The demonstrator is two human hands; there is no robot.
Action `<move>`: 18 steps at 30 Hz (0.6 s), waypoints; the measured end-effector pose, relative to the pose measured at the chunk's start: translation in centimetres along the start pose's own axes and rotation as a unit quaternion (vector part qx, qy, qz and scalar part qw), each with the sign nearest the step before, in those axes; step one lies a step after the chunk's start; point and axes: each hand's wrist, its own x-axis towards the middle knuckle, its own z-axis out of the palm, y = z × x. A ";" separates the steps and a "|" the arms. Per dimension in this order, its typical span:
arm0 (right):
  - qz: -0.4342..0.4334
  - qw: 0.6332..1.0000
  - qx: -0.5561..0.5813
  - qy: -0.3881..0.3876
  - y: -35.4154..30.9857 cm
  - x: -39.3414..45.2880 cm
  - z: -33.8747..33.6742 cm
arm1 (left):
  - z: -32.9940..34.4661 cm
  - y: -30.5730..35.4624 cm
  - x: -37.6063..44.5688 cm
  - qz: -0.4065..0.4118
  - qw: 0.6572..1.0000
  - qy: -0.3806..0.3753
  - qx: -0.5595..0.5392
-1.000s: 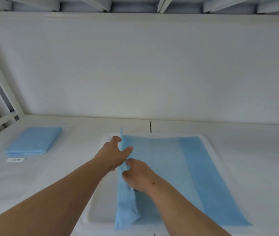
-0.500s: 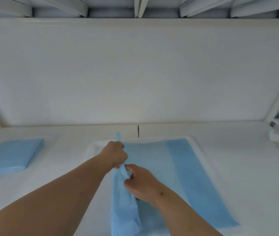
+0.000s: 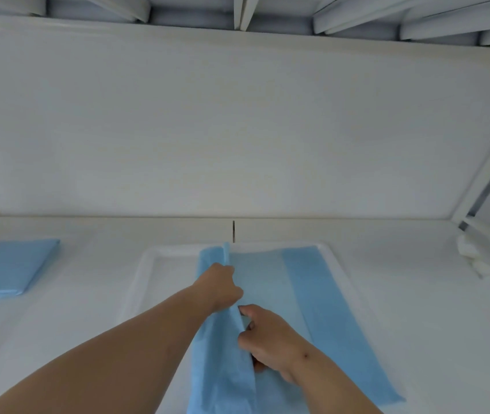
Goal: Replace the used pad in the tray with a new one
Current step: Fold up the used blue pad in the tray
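Observation:
A blue pad (image 3: 270, 282) lies in the white tray (image 3: 143, 264), its right strip flat and a darker blue. Its left flap is folded up into a standing ridge that runs from the tray's far edge toward me. My left hand (image 3: 221, 286) grips that ridge near its far part, fingers curled round it. Nearer to me, my right hand (image 3: 263, 333) pinches the same raised flap between thumb and fingers. The tray's bare white floor shows left of the ridge. A second blue pad (image 3: 7, 268), folded flat, lies on the table at far left.
The white table (image 3: 402, 294) ends at a white back wall. A small white crumpled thing (image 3: 474, 258) sits at the right by a slanted frame post. A thin dark mark (image 3: 233, 231) stands just behind the tray. White slats run overhead.
Both hands have drawn the pad's left flap to the right, baring more of the tray floor. My left hand has closed from a loose reach into a grip on the ridge.

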 end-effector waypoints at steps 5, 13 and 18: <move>0.014 1.000 -0.004 0.004 0.0 0.0 0.0 | -0.2 0.0 -0.5 0.026 0.999 -0.015 -0.040; 0.028 0.999 -0.010 0.018 0.0 -0.3 -0.4 | -0.2 -0.3 -1.2 0.040 0.992 -0.032 -0.112; 0.036 0.999 -0.009 0.035 -0.1 -0.8 -0.7 | 0.1 0.1 -0.9 0.036 0.989 -0.033 -0.140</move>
